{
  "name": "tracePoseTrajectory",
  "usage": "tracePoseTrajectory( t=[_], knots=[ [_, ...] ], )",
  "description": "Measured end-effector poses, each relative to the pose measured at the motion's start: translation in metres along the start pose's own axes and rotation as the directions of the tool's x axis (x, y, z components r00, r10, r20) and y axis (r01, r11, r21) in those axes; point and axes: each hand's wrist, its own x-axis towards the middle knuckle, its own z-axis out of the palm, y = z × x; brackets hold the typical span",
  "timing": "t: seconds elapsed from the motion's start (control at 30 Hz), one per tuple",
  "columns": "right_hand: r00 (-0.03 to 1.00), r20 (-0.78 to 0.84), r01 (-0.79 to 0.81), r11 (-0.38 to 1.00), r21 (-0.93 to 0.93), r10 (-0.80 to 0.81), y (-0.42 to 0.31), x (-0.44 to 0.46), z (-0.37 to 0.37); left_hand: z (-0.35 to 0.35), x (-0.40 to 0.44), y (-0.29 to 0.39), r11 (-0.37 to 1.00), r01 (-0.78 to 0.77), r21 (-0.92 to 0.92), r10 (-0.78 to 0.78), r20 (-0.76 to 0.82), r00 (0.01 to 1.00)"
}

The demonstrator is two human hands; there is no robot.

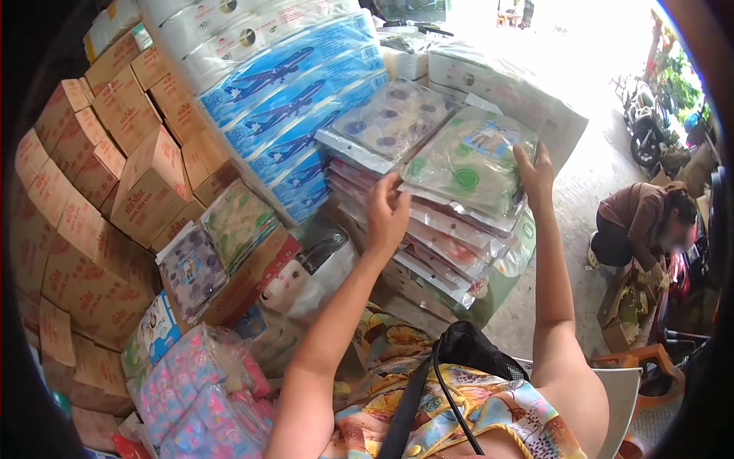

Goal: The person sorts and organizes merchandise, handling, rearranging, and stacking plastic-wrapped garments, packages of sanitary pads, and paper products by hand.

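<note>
A flat clear-plastic packet with green round patterns and a blue label [466,157] lies on top of a stack of similar packets [451,241]. My right hand [535,170] grips its right edge, the thumb on top and the other fingers partly hidden behind. At its front left corner, my left hand [387,213] has curled fingers closed on the edge. Beside it on the stack, a packet with purple round patterns [396,115] lies flat. Silvery top strips of several lower packets stick out toward me.
Brown cartons [99,252] are piled at left. Blue plastic-wrapped packs [283,84] rise behind the stack. More patterned packets [238,222] sit in a box, near pink-and-blue bagged goods [202,390]. At right, a person [638,222] crouches by an open carton [631,306], near an orange chair [650,363].
</note>
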Motion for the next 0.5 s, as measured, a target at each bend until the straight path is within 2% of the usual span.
tracePoseTrajectory(
  t=[0.03, 0.07, 0.1, 0.13, 0.17, 0.2, 0.23, 0.27, 0.3, 0.33, 0.37, 0.4, 0.43, 0.47, 0.5],
  knots=[
    [0.913, -0.104, 0.330, 0.863, -0.382, -0.395, -0.014, -0.007, 0.000, -0.002, -0.008, -0.007, 0.998, 0.064, 0.010, -0.063, -0.108, 0.992],
    [0.675, -0.041, 0.495, 0.494, -0.715, -0.736, -0.037, -0.019, 0.001, -0.003, -0.019, -0.016, 0.992, 0.129, 0.011, -0.124, -0.215, 0.969],
    [0.778, 0.010, 0.563, 0.691, -0.453, -0.628, -0.069, -0.037, 0.006, -0.003, -0.034, -0.030, 0.991, 0.132, 0.012, -0.126, -0.222, 0.967],
    [0.845, 0.102, 0.534, 0.836, -0.126, -0.525, -0.095, -0.062, 0.018, -0.004, -0.053, -0.049, 0.972, 0.216, 0.096, -0.185, -0.263, 0.947],
    [0.870, 0.227, 0.398, 0.895, 0.201, -0.438, -0.117, -0.091, 0.031, -0.004, -0.073, -0.068, 0.937, 0.300, 0.176, -0.237, -0.307, 0.922],
    [0.762, 0.434, 0.382, 0.874, 0.299, -0.481, -0.137, -0.120, 0.044, -0.003, -0.098, -0.091, 0.935, 0.305, 0.179, -0.241, -0.310, 0.920],
    [0.586, 0.689, 0.291, 0.904, 0.313, -0.427, -0.163, -0.155, 0.053, -0.001, -0.127, -0.114, 0.896, 0.284, 0.340, -0.211, -0.237, 0.948],
    [0.350, 0.768, 0.220, 0.844, 0.489, -0.536, -0.178, -0.185, 0.068, -0.001, -0.149, -0.126, 0.835, 0.249, 0.491, -0.196, -0.157, 0.968],
    [0.160, 0.734, 0.076, 0.750, 0.658, -0.660, -0.191, -0.218, 0.083, -0.011, -0.160, -0.122, 0.827, 0.266, 0.495, -0.212, -0.164, 0.963],
    [-0.053, 0.722, -0.256, 0.709, 0.657, -0.689, -0.199, -0.256, 0.103, -0.014, -0.179, -0.115, 0.827, 0.275, 0.491, -0.231, -0.150, 0.961],
    [-0.265, 0.678, -0.513, 0.696, 0.502, -0.685, -0.218, -0.290, 0.106, -0.023, -0.199, -0.106, 0.823, 0.291, 0.489, -0.254, -0.142, 0.957],
    [-0.383, 0.536, -0.721, 0.606, 0.335, -0.752, -0.229, -0.336, 0.113, -0.026, -0.214, -0.104, 0.817, 0.313, 0.485, -0.279, -0.143, 0.950],
    [-0.479, 0.393, -0.753, 0.598, 0.274, -0.784, -0.245, -0.373, 0.110, -0.032, -0.229, -0.098, 0.809, 0.337, 0.482, -0.302, -0.152, 0.941],
    [-0.652, 0.281, -0.720, 0.691, 0.062, -0.704, -0.260, -0.402, 0.100, -0.040, -0.243, -0.093, 0.800, 0.361, 0.480, -0.321, -0.166, 0.932],
    [-0.784, 0.120, -0.621, 0.773, -0.132, -0.610, -0.270, -0.419, 0.091, -0.047, -0.255, -0.088, 0.789, 0.385, 0.479, -0.338, -0.184, 0.923]
  ],
)
